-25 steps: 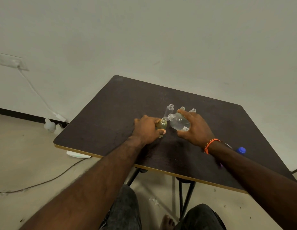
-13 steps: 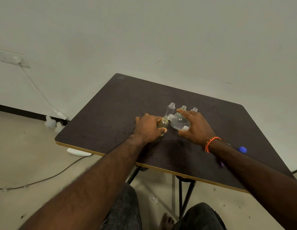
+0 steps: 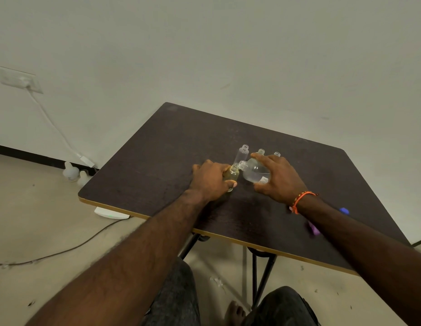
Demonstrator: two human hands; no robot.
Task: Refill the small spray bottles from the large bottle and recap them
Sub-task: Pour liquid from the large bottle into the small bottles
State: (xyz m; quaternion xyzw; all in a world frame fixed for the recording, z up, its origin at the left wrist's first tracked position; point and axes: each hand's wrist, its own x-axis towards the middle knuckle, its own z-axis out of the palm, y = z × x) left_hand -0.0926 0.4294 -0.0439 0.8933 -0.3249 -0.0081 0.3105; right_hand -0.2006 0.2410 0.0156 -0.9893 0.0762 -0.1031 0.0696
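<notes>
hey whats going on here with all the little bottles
A person at a dark table is refilling small bottles. The right hand tips the large bottle of clear liquid so its mouth meets the neck of a small bottle, which the left hand grips upright on the table. That small bottle looks partly filled with yellowish liquid. Three more uncapped bottles stand just behind. A blue cap lies near the right forearm.
</notes>
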